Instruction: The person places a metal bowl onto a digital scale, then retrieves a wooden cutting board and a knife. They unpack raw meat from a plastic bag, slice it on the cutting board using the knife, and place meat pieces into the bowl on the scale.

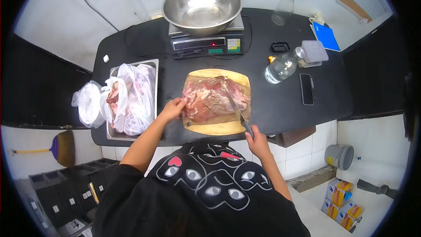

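A large slab of raw meat [210, 101] lies spread over a wooden cutting board [215, 128] in the middle of the black table. My left hand [174, 108] is at the meat's left edge, its fingers closed on that edge. In my right hand [258, 141] is a kitchen knife [239, 113], gripped by its dark handle near the board's lower right corner. The blade slants up and to the left, its tip over the upper right part of the meat. Whether the edge is cutting in, I cannot tell.
Left of the board, a metal tray [156, 88] holds bagged meat [139, 98], beside a roll of plastic bags [89, 104]. Behind stands a scale [206, 45] bearing a steel bowl [201, 6]. To the right are a water bottle [280, 68], plastic containers [314, 52] and a phone [307, 90].
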Demonstrator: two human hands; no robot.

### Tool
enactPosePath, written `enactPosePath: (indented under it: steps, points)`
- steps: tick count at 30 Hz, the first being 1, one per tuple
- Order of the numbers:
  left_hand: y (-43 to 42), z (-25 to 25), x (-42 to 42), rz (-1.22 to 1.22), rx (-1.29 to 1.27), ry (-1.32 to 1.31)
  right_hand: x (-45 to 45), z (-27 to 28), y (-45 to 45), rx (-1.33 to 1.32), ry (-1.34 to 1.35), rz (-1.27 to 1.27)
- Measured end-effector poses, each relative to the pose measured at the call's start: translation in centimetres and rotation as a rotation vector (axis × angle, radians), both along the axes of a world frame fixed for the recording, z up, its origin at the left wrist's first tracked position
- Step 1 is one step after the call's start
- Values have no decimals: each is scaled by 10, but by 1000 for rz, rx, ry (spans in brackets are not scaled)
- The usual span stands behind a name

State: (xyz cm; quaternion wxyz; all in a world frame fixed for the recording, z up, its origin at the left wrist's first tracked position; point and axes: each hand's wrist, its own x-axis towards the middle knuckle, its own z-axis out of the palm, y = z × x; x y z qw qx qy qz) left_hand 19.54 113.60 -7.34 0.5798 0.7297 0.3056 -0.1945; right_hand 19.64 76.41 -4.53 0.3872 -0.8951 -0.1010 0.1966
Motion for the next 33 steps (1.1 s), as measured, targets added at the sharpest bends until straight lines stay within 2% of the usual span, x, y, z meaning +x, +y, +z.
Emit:
enactPosePath:
  steps: [2,4,6,9,15,18,19,22,26,27,30,33]
  points:
    - [12,-23,3,-114,215,-47,-1,-6,6,-72,-28,33]
    - [10,-46,4,-56,370,-249,-4,-12,5,-136,-56,16]
    - [0,-47,7,-22,522,-429,-6,-6,3,-102,-30,2]
    - [-7,-51,13,171,114,-335,-14,-5,-3,-62,-15,-51]
    - [-10,3,28,24,-34,-15,-27,-13,-8,-86,-20,-153]
    - [4,-15,37,105,-343,193,-31,-18,-5,-91,-11,-153]
    - [9,-40,37,135,-405,127,-31,-19,-3,-92,-16,-152]
    - [-4,-29,28,94,-331,-38,-27,-20,0,-87,4,-145]
    - [-28,-18,19,214,-504,-247,-23,-30,2,-44,-82,-132]
    - [-27,-17,19,209,-518,-229,-23,-33,1,-44,-83,-134]
    - [-28,-27,21,314,-383,-189,-23,-35,-3,-39,-70,-130]
    - [-34,-12,19,53,365,-289,-24,-24,-4,-62,-15,-159]
